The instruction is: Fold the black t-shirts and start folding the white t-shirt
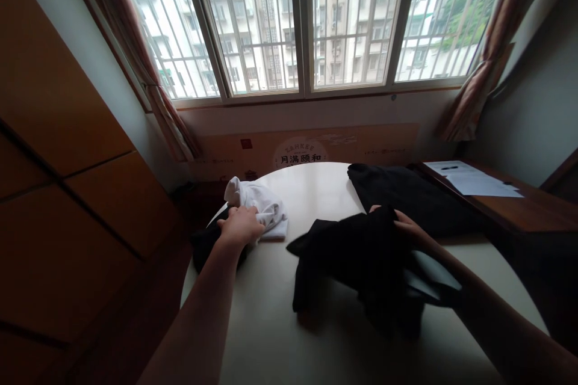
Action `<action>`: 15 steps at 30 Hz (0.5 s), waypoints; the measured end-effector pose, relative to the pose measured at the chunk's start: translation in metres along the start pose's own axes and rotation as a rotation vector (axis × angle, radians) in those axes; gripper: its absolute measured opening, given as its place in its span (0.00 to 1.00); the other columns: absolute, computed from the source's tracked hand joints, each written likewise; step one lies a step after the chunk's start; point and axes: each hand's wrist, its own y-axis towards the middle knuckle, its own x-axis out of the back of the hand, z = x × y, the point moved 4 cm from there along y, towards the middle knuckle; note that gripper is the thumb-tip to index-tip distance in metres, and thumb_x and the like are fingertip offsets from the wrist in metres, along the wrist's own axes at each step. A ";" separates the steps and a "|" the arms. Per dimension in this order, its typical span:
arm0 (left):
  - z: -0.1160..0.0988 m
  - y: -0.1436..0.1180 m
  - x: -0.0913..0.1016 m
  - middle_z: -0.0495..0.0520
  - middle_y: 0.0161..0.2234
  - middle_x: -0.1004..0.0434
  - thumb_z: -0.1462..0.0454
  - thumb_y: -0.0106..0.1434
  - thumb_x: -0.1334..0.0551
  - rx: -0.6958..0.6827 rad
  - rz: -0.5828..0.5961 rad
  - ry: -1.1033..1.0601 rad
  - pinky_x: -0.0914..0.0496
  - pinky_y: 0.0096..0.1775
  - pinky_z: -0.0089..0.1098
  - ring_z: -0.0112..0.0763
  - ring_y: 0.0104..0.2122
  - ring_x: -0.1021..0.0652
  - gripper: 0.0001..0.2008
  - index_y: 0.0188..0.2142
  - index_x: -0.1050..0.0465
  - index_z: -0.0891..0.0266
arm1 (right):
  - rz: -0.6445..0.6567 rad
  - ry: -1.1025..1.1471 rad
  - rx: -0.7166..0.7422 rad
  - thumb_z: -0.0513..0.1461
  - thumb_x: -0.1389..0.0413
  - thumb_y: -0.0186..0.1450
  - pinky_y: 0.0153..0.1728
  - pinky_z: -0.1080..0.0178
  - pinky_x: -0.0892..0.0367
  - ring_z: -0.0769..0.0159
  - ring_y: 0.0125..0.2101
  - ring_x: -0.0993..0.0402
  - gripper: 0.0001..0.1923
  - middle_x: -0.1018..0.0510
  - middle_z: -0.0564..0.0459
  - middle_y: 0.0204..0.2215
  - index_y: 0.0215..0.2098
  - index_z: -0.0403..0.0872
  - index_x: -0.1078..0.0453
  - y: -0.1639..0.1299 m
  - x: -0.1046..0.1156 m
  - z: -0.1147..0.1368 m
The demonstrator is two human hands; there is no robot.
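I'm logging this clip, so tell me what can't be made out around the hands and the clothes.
Head view only:
- Right hand: mostly hidden behind the lifted black garment, so its grip is unclear.
- Left hand: its fingers are buried in the white cloth.
- Dark item under the left forearm: too shadowed to identify.
- Papers on the side desk: print too small to read.
- Round table: near edge cut off by the frame.
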 end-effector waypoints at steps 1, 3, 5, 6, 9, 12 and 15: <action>-0.004 -0.003 0.000 0.65 0.64 0.39 0.60 0.62 0.41 -0.008 -0.003 0.036 0.47 0.57 0.73 0.62 0.64 0.44 0.25 0.59 0.30 0.58 | -0.053 0.009 0.038 0.56 0.32 0.48 0.27 0.66 0.39 0.69 0.26 0.38 0.29 0.33 0.53 0.25 0.32 0.43 0.33 0.002 0.002 0.001; -0.018 -0.010 0.002 0.66 0.70 0.52 0.58 0.64 0.40 -0.080 -0.078 0.075 0.61 0.59 0.74 0.61 0.69 0.54 0.31 0.66 0.36 0.59 | -0.123 -0.027 0.129 0.58 0.36 0.52 0.27 0.64 0.40 0.68 0.26 0.38 0.28 0.34 0.53 0.24 0.30 0.44 0.35 0.004 0.005 0.004; -0.038 -0.020 0.003 0.64 0.72 0.59 0.58 0.64 0.38 -0.261 -0.172 0.014 0.63 0.64 0.67 0.55 0.70 0.58 0.36 0.70 0.42 0.60 | -0.211 -0.180 0.278 0.56 0.40 0.58 0.33 0.61 0.36 0.63 0.31 0.33 0.23 0.29 0.49 0.30 0.31 0.44 0.32 0.003 0.009 0.010; -0.050 -0.026 0.003 0.64 0.72 0.58 0.59 0.64 0.37 -0.386 -0.202 -0.059 0.61 0.66 0.61 0.51 0.71 0.57 0.37 0.71 0.44 0.60 | -0.272 -0.293 0.373 0.53 0.42 0.60 0.40 0.58 0.35 0.60 0.37 0.30 0.19 0.26 0.46 0.36 0.32 0.44 0.30 0.000 0.010 0.015; -0.081 -0.041 -0.004 0.60 0.70 0.50 0.69 0.59 0.36 -0.768 -0.203 -0.342 0.50 0.68 0.44 0.41 0.70 0.50 0.40 0.71 0.44 0.60 | -0.391 -0.468 0.556 0.46 0.43 0.61 0.47 0.58 0.36 0.59 0.43 0.30 0.11 0.25 0.47 0.42 0.32 0.46 0.27 -0.011 0.010 0.028; -0.100 -0.049 -0.014 0.58 0.67 0.43 0.77 0.50 0.36 -0.998 -0.207 -0.543 0.41 0.65 0.40 0.42 0.66 0.40 0.45 0.68 0.39 0.57 | -0.313 -0.195 0.376 0.47 0.45 0.64 0.26 0.64 0.42 0.68 0.26 0.39 0.12 0.34 0.53 0.25 0.33 0.46 0.31 -0.015 0.004 0.028; -0.111 -0.053 -0.019 0.57 0.58 0.31 0.75 0.52 0.36 -1.079 -0.253 -0.641 0.34 0.58 0.41 0.44 0.56 0.29 0.31 0.57 0.25 0.57 | -0.287 -0.033 0.261 0.52 0.42 0.63 0.22 0.65 0.47 0.70 0.24 0.45 0.18 0.38 0.55 0.23 0.31 0.46 0.36 -0.014 -0.001 0.024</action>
